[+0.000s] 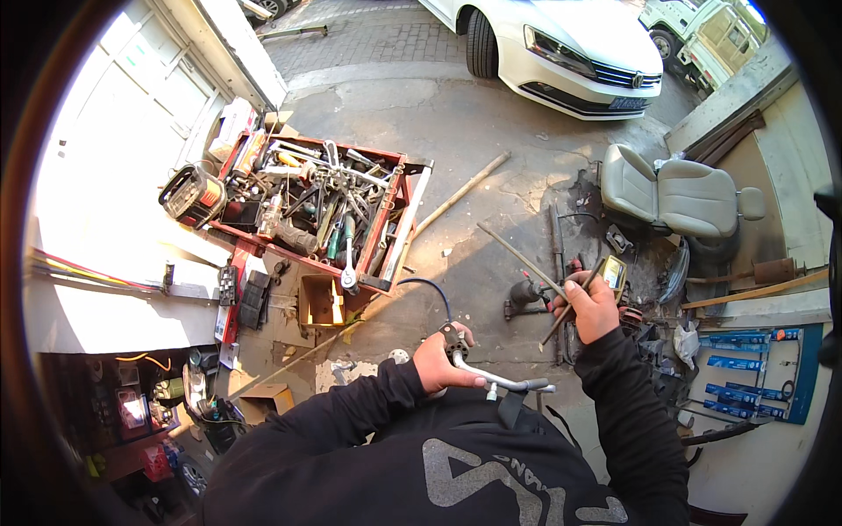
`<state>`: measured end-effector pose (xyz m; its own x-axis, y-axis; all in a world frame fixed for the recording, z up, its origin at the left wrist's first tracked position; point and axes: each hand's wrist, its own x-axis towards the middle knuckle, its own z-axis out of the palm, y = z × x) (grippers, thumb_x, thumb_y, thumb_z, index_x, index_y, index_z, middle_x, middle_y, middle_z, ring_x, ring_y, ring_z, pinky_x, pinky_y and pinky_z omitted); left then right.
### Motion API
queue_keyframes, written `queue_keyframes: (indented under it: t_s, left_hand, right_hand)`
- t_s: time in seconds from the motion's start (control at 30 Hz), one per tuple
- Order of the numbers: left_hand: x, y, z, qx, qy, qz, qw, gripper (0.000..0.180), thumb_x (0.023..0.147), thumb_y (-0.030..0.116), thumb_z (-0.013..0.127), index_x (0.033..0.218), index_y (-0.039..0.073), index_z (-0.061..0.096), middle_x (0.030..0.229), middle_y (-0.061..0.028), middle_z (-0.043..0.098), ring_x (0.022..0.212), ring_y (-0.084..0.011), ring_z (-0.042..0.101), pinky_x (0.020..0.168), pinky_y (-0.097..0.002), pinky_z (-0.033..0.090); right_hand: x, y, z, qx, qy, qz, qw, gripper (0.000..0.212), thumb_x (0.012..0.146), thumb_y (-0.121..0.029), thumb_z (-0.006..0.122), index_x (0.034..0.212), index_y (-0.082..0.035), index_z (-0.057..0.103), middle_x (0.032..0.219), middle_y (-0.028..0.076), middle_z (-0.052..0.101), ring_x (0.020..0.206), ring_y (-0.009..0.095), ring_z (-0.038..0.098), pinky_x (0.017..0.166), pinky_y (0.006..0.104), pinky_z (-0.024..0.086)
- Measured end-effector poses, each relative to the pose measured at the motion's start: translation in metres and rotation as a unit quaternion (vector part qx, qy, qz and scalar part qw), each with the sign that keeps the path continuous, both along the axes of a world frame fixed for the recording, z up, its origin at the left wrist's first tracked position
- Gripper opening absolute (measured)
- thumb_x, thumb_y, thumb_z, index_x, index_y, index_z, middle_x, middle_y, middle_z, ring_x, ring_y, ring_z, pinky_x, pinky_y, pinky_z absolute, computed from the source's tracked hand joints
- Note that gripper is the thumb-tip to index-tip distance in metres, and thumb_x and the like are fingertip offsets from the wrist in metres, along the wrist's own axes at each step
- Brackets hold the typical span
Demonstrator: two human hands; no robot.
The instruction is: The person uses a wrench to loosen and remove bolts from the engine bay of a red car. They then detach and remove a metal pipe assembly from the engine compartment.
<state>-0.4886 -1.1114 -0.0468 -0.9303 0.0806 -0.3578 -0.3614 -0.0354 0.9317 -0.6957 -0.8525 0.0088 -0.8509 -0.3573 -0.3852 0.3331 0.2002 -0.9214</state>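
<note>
My left hand (441, 361) is wrapped round a bent silver metal pipe (496, 379) with a dark flanged fitting at its upper end. A small side stub and a dark sleeve show further along the pipe, close to my torso. To the right, my right hand (593, 307) is closed on two thin rods that cross at the fingers. The long light-coloured rod (519, 254) points up and left. The darker rod (553, 330) slants down and left. Both hands are in front of my body, well apart, and the rods do not touch the pipe.
A red tool drawer (405, 197) heaped with wrenches and ratchets stands at left, with a cardboard box (317, 301) below it. A wooden pole (463, 193) lies beside the drawer. A beige car seat (697, 195) and loose parts line the right. A white car (561, 39) is parked ahead.
</note>
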Motion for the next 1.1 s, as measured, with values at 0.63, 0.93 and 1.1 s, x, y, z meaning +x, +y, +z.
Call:
queue_keyframes:
  t_s: [0.63,0.93,1.1]
  left_hand:
    - [0.071,-0.084,-0.025,0.050,-0.022,0.282,0.958,0.076,0.066,0.032,0.105,0.120,0.005,0.058,0.098,-0.0016,0.058,0.091,-0.0123,0.055,0.081,-0.0299,0.048]
    - [0.084,-0.084,-0.028,0.015,-0.032,0.325,0.945,0.078,0.065,0.033,0.106,0.120,0.007,0.058,0.099,-0.0008,0.057,0.092,-0.0116,0.054,0.081,-0.0294,0.047]
    - [0.090,-0.085,-0.034,0.035,-0.055,0.358,0.931,0.080,0.065,0.036,0.106,0.121,0.007,0.057,0.102,-0.0013,0.057,0.094,-0.0121,0.054,0.084,-0.0294,0.048]
  right_hand:
    - [0.004,-0.379,-0.138,-0.159,-0.121,0.029,0.979,0.013,0.107,-0.016,0.069,0.116,-0.007,0.069,0.106,0.007,0.079,0.086,0.017,0.075,0.070,0.0322,0.061]
    - [0.010,-0.412,-0.170,-0.083,-0.024,0.199,0.976,0.013,0.105,-0.012,0.072,0.114,-0.003,0.073,0.092,0.001,0.070,0.075,0.011,0.060,0.069,0.0279,0.052]
    - [0.035,-0.438,-0.183,0.063,0.193,0.437,0.876,0.038,0.095,-0.014,0.074,0.130,-0.003,0.065,0.101,0.021,0.077,0.098,0.037,0.075,0.090,0.0464,0.058]
